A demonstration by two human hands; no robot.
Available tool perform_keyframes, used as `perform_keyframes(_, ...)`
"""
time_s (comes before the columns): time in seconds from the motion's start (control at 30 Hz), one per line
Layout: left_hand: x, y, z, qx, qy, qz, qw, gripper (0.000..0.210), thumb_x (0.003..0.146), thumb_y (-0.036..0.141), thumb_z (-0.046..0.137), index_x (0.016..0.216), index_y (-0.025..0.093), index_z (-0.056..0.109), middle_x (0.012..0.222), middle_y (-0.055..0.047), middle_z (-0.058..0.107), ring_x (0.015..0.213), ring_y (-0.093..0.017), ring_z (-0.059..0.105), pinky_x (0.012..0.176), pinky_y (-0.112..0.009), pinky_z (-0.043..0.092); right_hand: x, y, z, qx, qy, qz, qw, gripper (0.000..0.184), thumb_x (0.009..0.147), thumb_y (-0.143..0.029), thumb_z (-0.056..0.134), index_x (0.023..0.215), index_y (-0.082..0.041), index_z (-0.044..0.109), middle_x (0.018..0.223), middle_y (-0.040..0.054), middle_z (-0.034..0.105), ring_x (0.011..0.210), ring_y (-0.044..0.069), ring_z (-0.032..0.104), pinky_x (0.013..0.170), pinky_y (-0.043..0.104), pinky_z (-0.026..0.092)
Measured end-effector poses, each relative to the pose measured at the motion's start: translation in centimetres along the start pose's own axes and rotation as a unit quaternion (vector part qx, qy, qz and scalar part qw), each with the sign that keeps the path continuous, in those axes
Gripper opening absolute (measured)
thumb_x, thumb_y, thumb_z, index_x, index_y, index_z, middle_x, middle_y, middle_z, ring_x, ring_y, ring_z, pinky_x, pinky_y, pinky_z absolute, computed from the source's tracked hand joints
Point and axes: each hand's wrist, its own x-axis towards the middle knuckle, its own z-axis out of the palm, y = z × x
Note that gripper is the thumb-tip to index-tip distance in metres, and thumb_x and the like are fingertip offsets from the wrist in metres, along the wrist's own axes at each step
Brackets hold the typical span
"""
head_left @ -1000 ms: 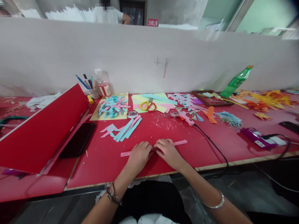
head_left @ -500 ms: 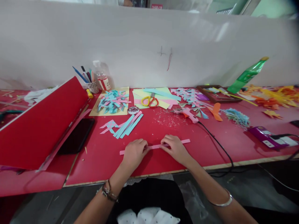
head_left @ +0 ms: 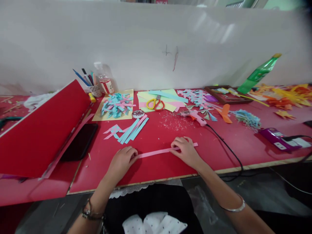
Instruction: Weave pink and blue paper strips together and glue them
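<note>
A long pink paper strip (head_left: 153, 153) lies stretched across the red tabletop near its front edge. My left hand (head_left: 123, 160) pinches its left end between thumb and fingers. Toward the other end, my right hand (head_left: 184, 149) is closed on the same strip, and a short piece sticks out beyond it. Just behind my left hand are several blue and pink paper strips (head_left: 134, 130), with a small woven pink-and-blue piece (head_left: 114, 131) beside them. A round tin-like disc (head_left: 138, 114) sits at the top of those strips.
Scissors (head_left: 156, 103) lie on coloured paper sheets (head_left: 142, 96). A pink glue gun (head_left: 196, 117) trails a black cord toward a purple power strip (head_left: 279, 139). At left, a phone (head_left: 84, 143) lies beside a raised red board (head_left: 48, 130). A green bottle (head_left: 259, 74) leans at the back right.
My left hand has slid left along the pink strip to its end, so more of the strip shows between my hands. My right hand has moved slightly right and stays on it.
</note>
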Motion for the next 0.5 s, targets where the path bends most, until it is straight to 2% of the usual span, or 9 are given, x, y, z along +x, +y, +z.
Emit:
perform_keyframes(0.1,-0.1,-0.8,0.0,-0.015,-0.014,0.020,1.000,0.019,0.084,0.028,0.037,0.080,0.018,0.053,0.081,-0.002,0.057,0.075,-0.014,0.051,0.068,-0.026,0.039,-0.4,1.2,-0.3,-0.007,0.003,0.020,1.000,0.017,0.078,-0.035,0.047,0.070,-0.020,0.051,0.076,-0.0014,0.054,0.077,0.014,0.049,0.086,0.040,0.019)
perform_keyframes(0.27,0.0,-1.2,-0.1,0.010,-0.023,0.064,0.998,0.023,0.086,0.025,0.033,0.094,0.020,0.054,0.089,-0.004,0.059,0.084,-0.016,0.053,0.074,-0.028,0.039,-1.3,3.8,-1.0,-0.021,0.015,0.041,0.999,0.019,0.078,-0.036,0.045,0.071,-0.020,0.053,0.079,0.0004,0.055,0.081,0.017,0.049,0.084,0.044,0.018)
perform_keyframes(0.4,0.0,-1.1,-0.8,0.056,-0.026,0.071,0.996,0.025,0.086,0.024,0.033,0.096,0.021,0.055,0.089,-0.004,0.059,0.084,-0.016,0.054,0.075,-0.030,0.040,-1.7,5.6,-1.4,-0.013,0.014,0.052,0.998,0.021,0.078,-0.038,0.044,0.070,-0.020,0.052,0.083,0.0026,0.054,0.080,0.017,0.049,0.078,0.038,0.028)
perform_keyframes(0.5,0.3,0.4,-1.0,0.122,0.018,0.033,0.992,0.024,0.084,0.019,0.036,0.096,0.021,0.057,0.094,-0.005,0.060,0.088,-0.020,0.055,0.078,-0.036,0.039,-1.9,6.2,-1.4,-0.002,0.017,0.048,0.999,0.022,0.077,-0.039,0.045,0.070,-0.019,0.051,0.083,0.0035,0.053,0.077,0.017,0.048,0.071,0.033,0.033)
